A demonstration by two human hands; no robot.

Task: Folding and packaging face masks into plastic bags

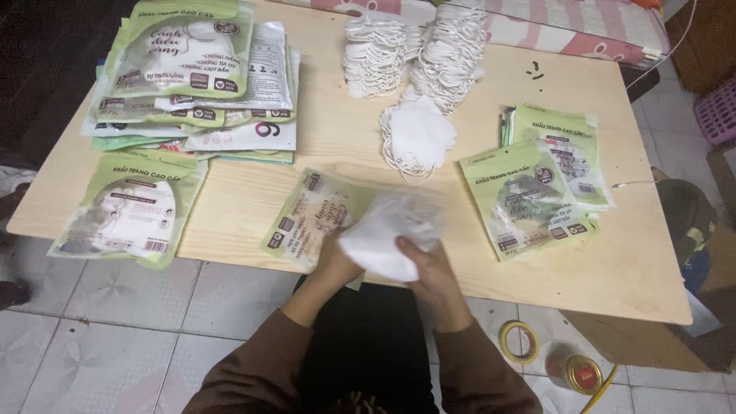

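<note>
Your right grip (pixel 429 264) closes on the near edge of the white mask bundle (pixel 387 234), thumb on top. Your left grip (pixel 337 257) pinches the green pouch (pixel 314 215) just left of it, at the table's (pixel 613 268) near edge. The pouch's long axis runs away and leftward from both grips, its opening facing the masks. Both forearms angle inward, wrists nearly touching.

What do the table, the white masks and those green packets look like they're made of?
Table: pale wood, likely plywood, with visible grain and a matt finish. White masks: soft fabric, probably non-woven, matt, with thin loops. Green packets: thin glossy plastic film, which catches the light and has a clear window.
</note>
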